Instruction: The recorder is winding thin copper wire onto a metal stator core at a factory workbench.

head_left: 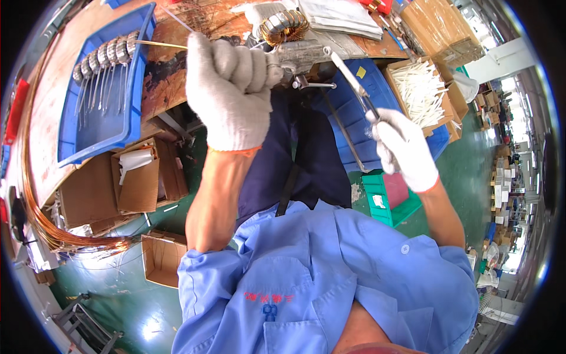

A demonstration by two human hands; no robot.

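My left hand (229, 94), in a white knit glove, is closed in a fist beside a grey metal vise (299, 54) at the bench edge. A thin yellowish wire (162, 43) runs from the left into this fist. My right hand (401, 144), also gloved, grips a slim long tool (361, 89) with a dark shaft and a whitish far part. Its far end reaches the vise's right side, by a small ring; whether they touch I cannot tell. A copper-wound ring coil (284, 27) sits just behind the vise.
At left, a blue tray (137, 109) holds several wound coils (106, 54) with dangling leads. A copper wire bundle (50, 233) curves below it. On the right stand a carton of white tubes (418, 88), a blue bin (354, 109) and a green bin (377, 197).
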